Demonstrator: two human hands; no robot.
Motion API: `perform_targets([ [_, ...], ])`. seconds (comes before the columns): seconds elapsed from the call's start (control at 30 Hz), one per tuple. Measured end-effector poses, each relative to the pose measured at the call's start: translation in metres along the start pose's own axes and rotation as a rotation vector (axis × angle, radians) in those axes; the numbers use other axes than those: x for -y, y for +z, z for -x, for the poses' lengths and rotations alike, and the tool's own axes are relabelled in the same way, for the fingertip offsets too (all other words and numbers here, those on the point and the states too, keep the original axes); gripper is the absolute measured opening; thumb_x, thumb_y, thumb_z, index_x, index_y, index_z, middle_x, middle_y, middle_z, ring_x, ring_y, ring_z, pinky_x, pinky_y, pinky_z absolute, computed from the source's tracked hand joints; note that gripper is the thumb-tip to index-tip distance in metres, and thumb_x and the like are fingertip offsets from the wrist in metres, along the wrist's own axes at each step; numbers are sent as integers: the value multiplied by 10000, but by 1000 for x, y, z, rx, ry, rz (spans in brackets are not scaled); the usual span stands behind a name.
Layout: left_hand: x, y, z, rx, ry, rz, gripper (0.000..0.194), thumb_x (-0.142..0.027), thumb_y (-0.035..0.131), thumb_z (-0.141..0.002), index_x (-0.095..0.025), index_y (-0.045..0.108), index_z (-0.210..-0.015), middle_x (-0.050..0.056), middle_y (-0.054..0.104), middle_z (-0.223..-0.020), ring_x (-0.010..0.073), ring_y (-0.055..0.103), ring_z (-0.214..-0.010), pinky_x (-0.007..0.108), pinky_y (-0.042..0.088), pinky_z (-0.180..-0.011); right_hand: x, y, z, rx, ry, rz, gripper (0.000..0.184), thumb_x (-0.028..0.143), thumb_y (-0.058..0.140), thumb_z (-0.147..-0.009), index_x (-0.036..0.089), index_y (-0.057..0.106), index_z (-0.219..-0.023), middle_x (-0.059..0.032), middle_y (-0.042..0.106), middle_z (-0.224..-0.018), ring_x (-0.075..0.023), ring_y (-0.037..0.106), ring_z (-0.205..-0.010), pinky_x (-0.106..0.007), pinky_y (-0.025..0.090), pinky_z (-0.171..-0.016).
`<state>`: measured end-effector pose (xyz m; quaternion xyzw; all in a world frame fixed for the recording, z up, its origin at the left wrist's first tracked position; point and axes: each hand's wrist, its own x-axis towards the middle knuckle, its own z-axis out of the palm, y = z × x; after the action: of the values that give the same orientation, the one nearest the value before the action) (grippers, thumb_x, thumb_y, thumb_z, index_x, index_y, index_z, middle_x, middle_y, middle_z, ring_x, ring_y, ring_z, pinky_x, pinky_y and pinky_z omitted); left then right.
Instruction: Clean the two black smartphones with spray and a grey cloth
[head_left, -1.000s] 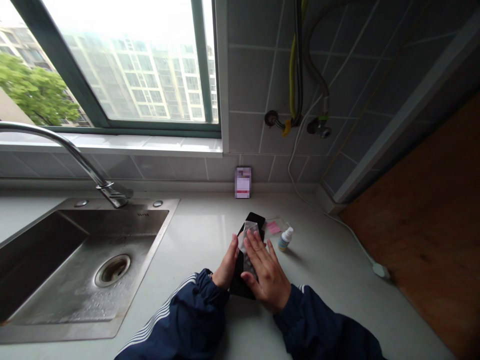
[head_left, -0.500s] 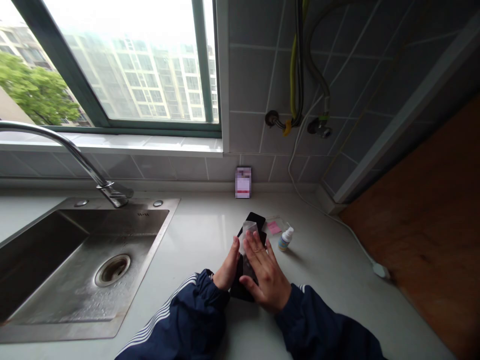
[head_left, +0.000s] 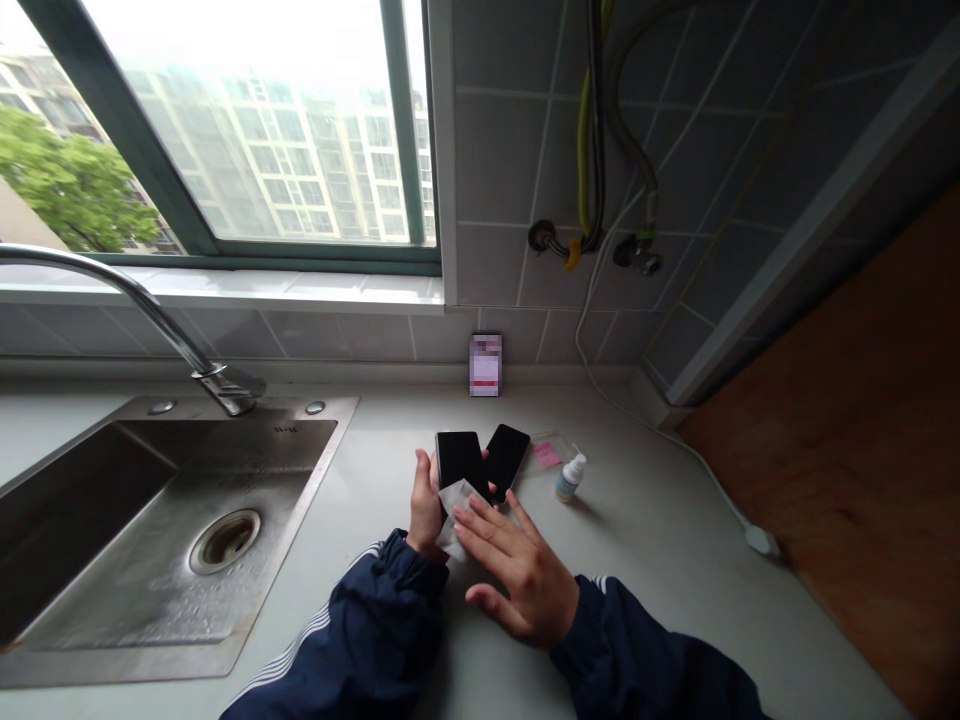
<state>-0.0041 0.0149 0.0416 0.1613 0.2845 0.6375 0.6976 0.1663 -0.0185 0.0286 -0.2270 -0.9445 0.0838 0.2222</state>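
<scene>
held phone [head_left: 459,458] has swung left; bottle label [head_left: 566,485] seems unreadable.

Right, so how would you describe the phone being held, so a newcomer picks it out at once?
On the pale counter, right of the steel sink, two hands meet over a black phone. The left hand holds it, and a thin white sheet under the right hand covers its near end. The other phone, just to its right, has no sheet on it.
</scene>
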Motion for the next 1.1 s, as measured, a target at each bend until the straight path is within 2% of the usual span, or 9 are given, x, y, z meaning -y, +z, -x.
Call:
perform_targets([
  [0.27,-2,1,-1,-28,-31,72,689,-621,327,-980,-114,521,-1404,188,705,-1190,318,721,-962,471,557,-901,-4,5,1,-138,77,46,535,430,382,-1052,158,404,-1512,-120,444,-1543,-276,316,-1487,-605,225,-1207],
  [0.47,3,4,1,62,-85,104,704,-589,357,-988,-54,516,-1417,202,702,-1209,335,666,-1134,458,469,-1053,-9,7,2,-134,118,71,570,425,380,-1051,157,331,-1551,-128,378,-1578,-289,278,-1500,-622,230,-1198],
  [0.63,14,1,0,141,-138,96,677,-563,455,-969,-133,457,-1492,169,650,-1334,334,582,-1275,466,352,-1159,-14,14,3,-136,209,74,669,499,308,-1054,137,170,-1600,-162,250,-1626,-310,198,-1522,-625,249,-1185],
  [0.73,20,1,2,197,-144,32,643,-549,501,-958,-160,497,-1469,142,625,-1379,333,531,-1331,459,287,-1197,-18,14,3,-165,284,59,710,543,281,-1048,144,107,-1610,-164,190,-1644,-322,152,-1530,-618,253,-1184],
  [0.87,23,8,9,301,-130,-59,574,-529,511,-961,-152,592,-1387,124,591,-1427,318,448,-1404,419,234,-1224,-24,10,3,-268,345,68,702,525,297,-1050,167,85,-1615,-157,173,-1653,-337,130,-1532,-614,241,-1188],
  [1.0,25,12,13,328,-107,-126,529,-500,512,-970,-175,609,-1376,93,566,-1459,286,387,-1448,384,207,-1238,-26,8,3,-314,371,76,703,498,333,-1048,179,72,-1617,-144,177,-1656,-338,127,-1533,-609,221,-1200],
  [1.1,26,10,13,290,-130,-157,539,-515,511,-967,-171,618,-1368,88,586,-1439,275,374,-1457,376,188,-1248,-25,9,3,-274,377,64,714,510,322,-1046,165,66,-1616,-144,164,-1659,-336,115,-1535,-615,214,-1199],
])
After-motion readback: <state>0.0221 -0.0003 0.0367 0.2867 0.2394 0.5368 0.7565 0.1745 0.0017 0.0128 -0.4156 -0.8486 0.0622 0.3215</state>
